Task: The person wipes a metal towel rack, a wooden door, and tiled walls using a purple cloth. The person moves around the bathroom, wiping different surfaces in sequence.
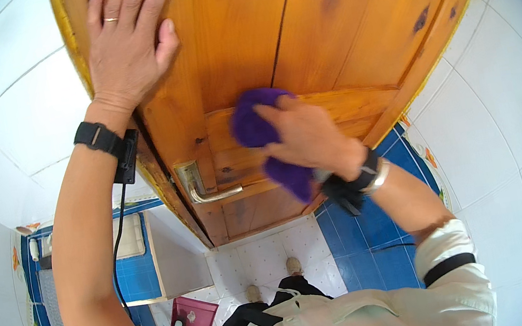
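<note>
A wooden door [242, 49] with panels and a glossy orange-brown finish fills the upper middle. My left hand [124, 48] rests flat on its upper left edge, fingers stretched out and a ring on one of them. My right hand [305, 135], slightly blurred, presses a purple cloth [257, 119] against the door around its middle rail. Part of the cloth hangs down below the hand. A metal lever handle [214, 195] sits on the door's left side, lower than the cloth and not touched by either hand.
White tiled walls [499, 102] flank the door, with blue tiles [366, 214] lower down. A blue-tiled ledge [134, 274] stands at lower left. On the white floor [242, 259] lies a dark pink dustpan [197, 319]. A black cable [121, 241] hangs from my left wrist.
</note>
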`<state>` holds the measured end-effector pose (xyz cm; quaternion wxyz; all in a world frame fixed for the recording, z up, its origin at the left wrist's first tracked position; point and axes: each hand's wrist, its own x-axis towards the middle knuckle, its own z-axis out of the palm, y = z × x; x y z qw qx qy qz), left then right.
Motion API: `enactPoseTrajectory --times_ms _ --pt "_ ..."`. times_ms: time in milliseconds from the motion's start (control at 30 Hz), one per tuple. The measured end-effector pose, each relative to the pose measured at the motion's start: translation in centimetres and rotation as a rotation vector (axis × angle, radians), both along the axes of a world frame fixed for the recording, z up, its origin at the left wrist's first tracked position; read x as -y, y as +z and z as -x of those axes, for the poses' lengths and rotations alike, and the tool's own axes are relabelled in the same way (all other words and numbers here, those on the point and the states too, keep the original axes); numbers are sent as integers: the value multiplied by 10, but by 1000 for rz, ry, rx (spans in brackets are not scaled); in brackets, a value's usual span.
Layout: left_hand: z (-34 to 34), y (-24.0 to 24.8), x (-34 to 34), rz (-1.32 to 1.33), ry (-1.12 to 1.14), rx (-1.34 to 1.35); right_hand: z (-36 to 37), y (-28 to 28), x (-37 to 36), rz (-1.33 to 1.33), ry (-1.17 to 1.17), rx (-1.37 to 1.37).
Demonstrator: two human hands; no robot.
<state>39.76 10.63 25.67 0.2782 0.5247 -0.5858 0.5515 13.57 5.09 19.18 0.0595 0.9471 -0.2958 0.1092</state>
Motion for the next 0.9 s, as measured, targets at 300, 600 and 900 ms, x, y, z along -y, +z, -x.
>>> enactPoseTrajectory --times_ms 300,600,900 --pt "-1 -1 -1 29 -45 20 64 25 38 2 -356 -303" --pt "-3 -6 10 106 -90 -25 -43 8 -24 -233 -6 -6" --pt "-5 -4 15 164 -132 98 90 -66 77 118 -57 240"
